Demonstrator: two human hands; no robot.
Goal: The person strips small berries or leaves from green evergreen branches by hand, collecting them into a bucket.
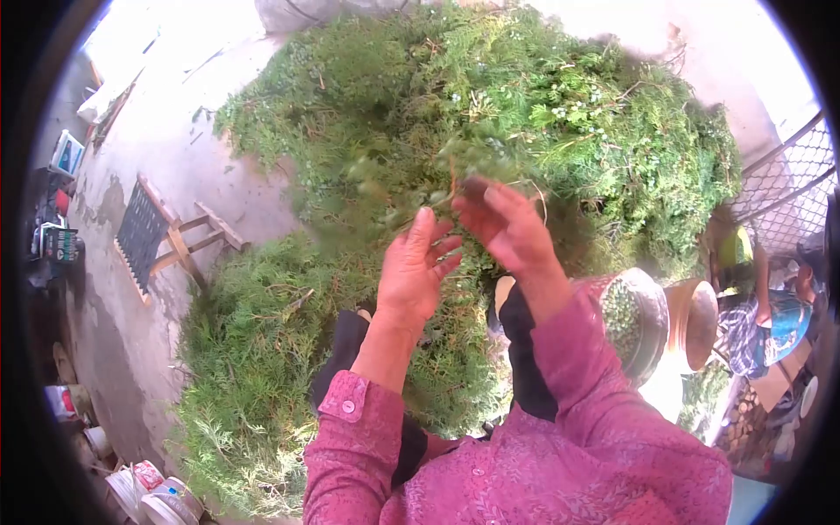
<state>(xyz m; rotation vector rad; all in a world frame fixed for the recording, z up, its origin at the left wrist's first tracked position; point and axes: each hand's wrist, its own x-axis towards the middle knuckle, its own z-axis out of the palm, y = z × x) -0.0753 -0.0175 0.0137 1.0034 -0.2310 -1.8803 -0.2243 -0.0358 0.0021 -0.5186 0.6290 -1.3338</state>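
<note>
My left hand (413, 273) is raised over the heap, thumb upward and fingers curled at the base of a blurred evergreen sprig (437, 199) with round green berries. Close on its right, my right hand (509, 229) has its fingers bent in at the same sprig, the fingertips smeared by motion. Beneath both hands spreads a large heap of cut evergreen branches (367, 105), scaly-leaved and dotted with pale berries. By my right forearm stands a bucket (649, 328) holding many green berries (621, 317).
A tan bucket (696, 325) stands right of the berry bucket. A low folding stool (144, 232) with a dark woven seat is on the concrete floor at left. White buckets (166, 503) sit at lower left. Wire mesh (787, 192) and another person (757, 319) are at right.
</note>
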